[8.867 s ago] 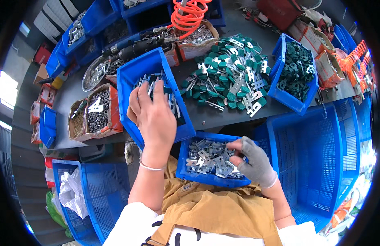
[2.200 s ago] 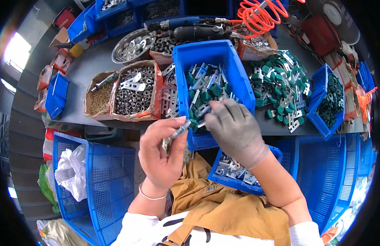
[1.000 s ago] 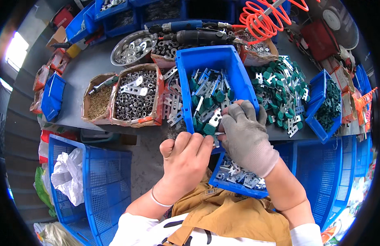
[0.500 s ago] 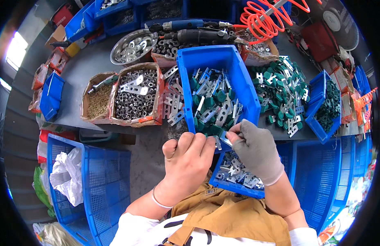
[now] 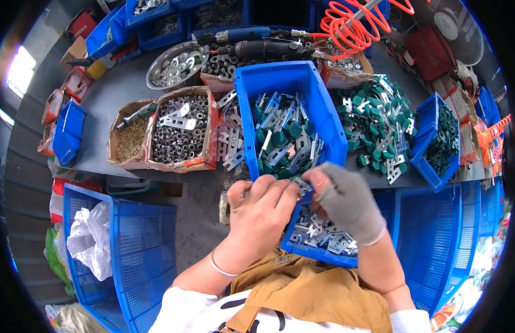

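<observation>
While the left hand seems clenched on a metal bracket, long axis unclear, the piece juts rightward from that grip, just beside the right hand, whose blurred hold I cannot tell

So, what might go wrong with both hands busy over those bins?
The small metal part between the left hand and right hand could slip and drop into the lower blue bin, mixing with the loose plates there. The left hand is bare, so a metal edge might nick it. The glove leaves the right thumb tip exposed too.
</observation>
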`<state>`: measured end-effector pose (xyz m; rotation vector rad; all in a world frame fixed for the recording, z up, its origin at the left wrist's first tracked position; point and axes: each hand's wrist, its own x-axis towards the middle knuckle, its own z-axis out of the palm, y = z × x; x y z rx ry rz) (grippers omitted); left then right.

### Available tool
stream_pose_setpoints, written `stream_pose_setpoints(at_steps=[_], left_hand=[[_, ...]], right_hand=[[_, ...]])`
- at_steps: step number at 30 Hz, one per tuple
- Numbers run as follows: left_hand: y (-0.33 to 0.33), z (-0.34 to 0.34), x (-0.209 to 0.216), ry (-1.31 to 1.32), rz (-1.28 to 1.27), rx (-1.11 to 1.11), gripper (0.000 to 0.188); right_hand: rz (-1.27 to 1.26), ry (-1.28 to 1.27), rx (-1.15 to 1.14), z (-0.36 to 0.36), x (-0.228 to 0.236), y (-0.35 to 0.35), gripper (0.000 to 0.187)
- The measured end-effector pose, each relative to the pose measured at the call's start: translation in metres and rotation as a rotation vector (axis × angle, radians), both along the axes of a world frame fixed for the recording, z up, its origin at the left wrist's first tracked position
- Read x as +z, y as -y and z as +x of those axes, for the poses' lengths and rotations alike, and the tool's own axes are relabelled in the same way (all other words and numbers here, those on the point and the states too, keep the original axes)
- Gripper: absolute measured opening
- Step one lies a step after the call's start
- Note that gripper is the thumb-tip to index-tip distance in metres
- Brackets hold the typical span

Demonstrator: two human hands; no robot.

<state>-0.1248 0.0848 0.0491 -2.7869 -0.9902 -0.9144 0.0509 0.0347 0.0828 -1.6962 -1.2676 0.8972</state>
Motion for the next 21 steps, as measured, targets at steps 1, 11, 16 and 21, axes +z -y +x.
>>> stream_pose_setpoints(at_steps=[1, 11, 16, 21], left_hand=[[0.002, -0.002, -0.001, 0.004, 0.007, 0.007, 0.023], [-0.001, 0.001, 0.003, 0.063, -0.019, -0.023, 0.023], [-0.004, -0.004, 0.003, 0.073, -0.069, -0.046, 0.021], [-0.007, -0.006, 0.008, 0.059, -0.107, -0.066, 0.02]], right_hand=[[0.164, 0.207, 0.011, 0.005, 0.007, -0.004, 0.017], [0.461, 1.359, 0.341, 0.011, 0.016, -0.053, 0.013], [0.631, 1.275, 0.363, 0.018, 0.033, -0.037, 0.014], [0.642, 1.221, 0.299, 0.021, 0.025, 0.002, 0.013]])
